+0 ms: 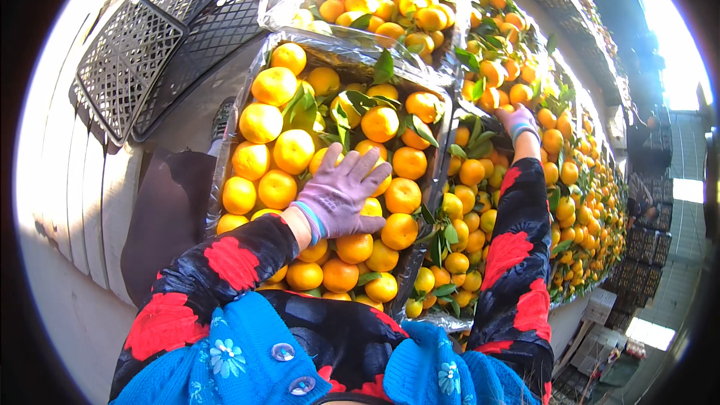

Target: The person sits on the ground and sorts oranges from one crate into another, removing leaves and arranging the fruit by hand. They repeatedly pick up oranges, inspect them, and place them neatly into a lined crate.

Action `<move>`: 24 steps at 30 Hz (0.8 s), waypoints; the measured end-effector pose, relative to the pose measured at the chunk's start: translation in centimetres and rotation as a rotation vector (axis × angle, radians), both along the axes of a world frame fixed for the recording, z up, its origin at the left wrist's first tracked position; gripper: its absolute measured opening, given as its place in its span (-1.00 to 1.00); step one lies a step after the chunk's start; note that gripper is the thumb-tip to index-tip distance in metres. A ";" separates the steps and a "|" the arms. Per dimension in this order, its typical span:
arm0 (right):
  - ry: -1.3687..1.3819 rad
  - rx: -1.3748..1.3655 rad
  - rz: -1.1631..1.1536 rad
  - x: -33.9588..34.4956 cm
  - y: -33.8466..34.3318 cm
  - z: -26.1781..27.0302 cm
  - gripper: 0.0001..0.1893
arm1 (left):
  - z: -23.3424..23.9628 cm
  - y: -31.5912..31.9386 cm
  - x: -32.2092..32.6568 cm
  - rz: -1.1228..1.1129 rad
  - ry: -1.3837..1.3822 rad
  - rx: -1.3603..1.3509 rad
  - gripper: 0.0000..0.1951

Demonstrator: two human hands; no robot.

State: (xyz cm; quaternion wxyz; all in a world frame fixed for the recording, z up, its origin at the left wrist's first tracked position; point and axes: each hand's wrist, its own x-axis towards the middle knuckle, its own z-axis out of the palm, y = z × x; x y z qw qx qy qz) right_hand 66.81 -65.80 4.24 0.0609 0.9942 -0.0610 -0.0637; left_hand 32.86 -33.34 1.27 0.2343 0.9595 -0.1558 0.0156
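Observation:
My left hand (346, 191), in a purple knit work glove, lies palm down with spread fingers on mandarins in a plastic-lined crate (444, 163). Large orange mandarins (292, 152), a few with green leaves (384, 67), fill this crate. Off to the right, my right hand (517, 122), also gloved, reaches among leafy mandarins (493, 73) in the neighbouring lined crates. Its fingertips are at the fruit and partly hidden, so whether they grip one cannot be told.
Black mesh plastic crates (132, 62) lean at the upper left beside pale boards (84, 208). Another lined crate of mandarins (365, 0) adjoins at the top. More mandarins (585, 208) spread along the right. Stacked dark crates (641, 253) and a person (641, 197) are farther right.

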 end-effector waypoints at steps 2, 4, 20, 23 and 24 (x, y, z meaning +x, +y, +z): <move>0.013 -0.008 -0.017 2.0 -1.8 -1.2 -0.33 | -0.2 -0.1 0.0 0.015 -0.024 -0.018 -0.11; 0.022 0.256 -0.089 1.8 -2.5 -0.6 -0.33 | -0.3 -0.1 -0.1 0.030 -0.049 -0.040 -0.12; -0.118 0.535 0.816 -15.9 25.8 -1.9 -0.51 | 0.0 0.5 -0.2 -0.004 0.025 -0.143 -0.09; -0.141 0.224 0.924 -15.8 25.9 -1.0 -0.60 | -0.4 0.4 -0.2 0.000 0.001 -0.179 -0.09; -0.212 0.185 1.018 -16.0 26.2 -0.9 -0.61 | -0.5 0.3 -0.2 -0.003 -0.005 -0.174 -0.09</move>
